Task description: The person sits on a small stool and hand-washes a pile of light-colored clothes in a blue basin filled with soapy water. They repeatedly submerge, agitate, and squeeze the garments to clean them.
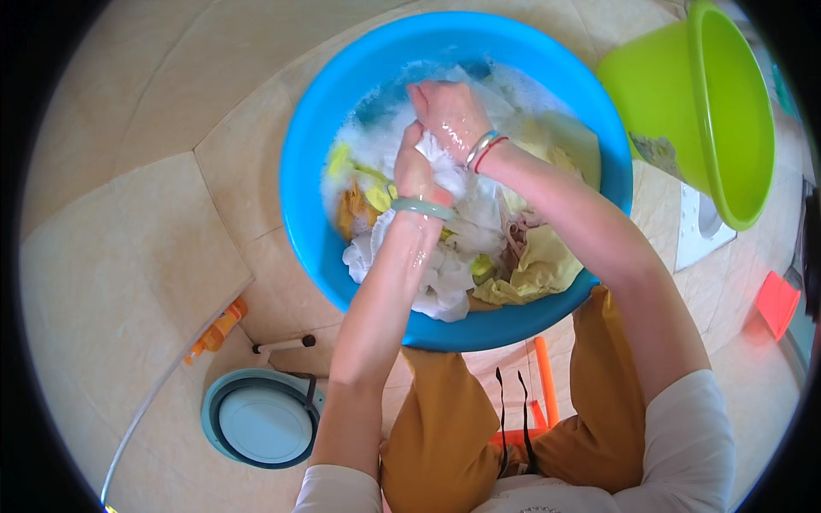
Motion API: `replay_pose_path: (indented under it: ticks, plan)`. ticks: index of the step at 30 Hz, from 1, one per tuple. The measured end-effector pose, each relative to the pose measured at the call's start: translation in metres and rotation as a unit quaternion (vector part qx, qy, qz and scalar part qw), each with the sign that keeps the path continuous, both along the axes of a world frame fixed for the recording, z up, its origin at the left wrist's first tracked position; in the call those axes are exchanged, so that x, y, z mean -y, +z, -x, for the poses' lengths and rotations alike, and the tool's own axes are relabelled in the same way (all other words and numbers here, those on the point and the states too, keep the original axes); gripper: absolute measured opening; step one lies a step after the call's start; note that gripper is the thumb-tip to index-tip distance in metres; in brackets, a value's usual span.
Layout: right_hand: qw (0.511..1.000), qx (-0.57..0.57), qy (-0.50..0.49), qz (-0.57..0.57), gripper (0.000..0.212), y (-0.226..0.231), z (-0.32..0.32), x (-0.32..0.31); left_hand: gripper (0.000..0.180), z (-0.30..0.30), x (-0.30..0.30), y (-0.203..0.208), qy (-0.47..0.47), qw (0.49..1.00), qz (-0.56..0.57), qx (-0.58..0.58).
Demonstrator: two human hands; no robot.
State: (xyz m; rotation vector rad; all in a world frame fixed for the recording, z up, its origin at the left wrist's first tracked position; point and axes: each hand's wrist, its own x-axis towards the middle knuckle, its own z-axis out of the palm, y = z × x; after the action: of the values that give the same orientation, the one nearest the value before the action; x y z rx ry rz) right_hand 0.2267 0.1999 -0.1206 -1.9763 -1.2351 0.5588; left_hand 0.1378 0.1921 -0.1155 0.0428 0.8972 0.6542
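A large blue tub point(304, 184) stands in front of my knees, filled with foamy water and a heap of wet laundry. Both my hands meet over its middle, wet with suds. My left hand point(414, 168), with a pale green bangle at the wrist, is closed on a white cloth point(442, 161). Pressed close beyond it, my right hand point(448, 111), with a silver bracelet and a red string, is curled around the same bunched cloth. Around them lie more white pieces, a pale yellow garment point(547, 263), bright yellow-green cloth point(339, 160) and an orange-brown piece point(349, 212).
A lime green bucket point(654, 98) leans at the far right, near a white floor fixture point(699, 224). A red plastic piece point(776, 304) lies further right. On the left are a grey-blue basin point(265, 427), an orange bottle point(218, 329) and a thin pale hose point(145, 419).
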Motion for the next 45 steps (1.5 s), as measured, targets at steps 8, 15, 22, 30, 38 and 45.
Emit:
replay_pose_path:
  ticks: [8,15,22,30,38,45]
  plan:
    - [0.983,0.11,0.149,-0.014,0.018,0.018,0.029,0.025,0.023,0.034,0.008,-0.021,-0.061,0.99,-0.125,0.009]
    - [0.985,0.086,0.102,-0.108,0.023,0.024,0.015,0.025,0.027,0.032,0.006,-0.029,-0.089,0.99,-0.102,0.027]
    - [0.991,0.069,0.109,-0.034,0.019,0.02,0.016,0.038,0.027,0.021,0.03,0.017,0.03,0.974,-0.179,0.133]
    - [0.916,-0.39,0.082,0.035,0.026,0.097,-0.059,0.087,0.056,0.051,-0.016,0.087,-0.105,0.986,-0.106,-0.079]
    - [0.972,-0.209,-0.022,-0.109,0.031,0.068,-0.057,0.112,0.039,0.042,-0.015,0.131,-0.204,0.958,-0.193,-0.059]
    - [0.75,-0.651,-0.082,-0.081,0.021,0.083,-0.07,0.12,0.037,0.045,-0.042,0.103,-0.297,0.674,-0.527,-0.424]
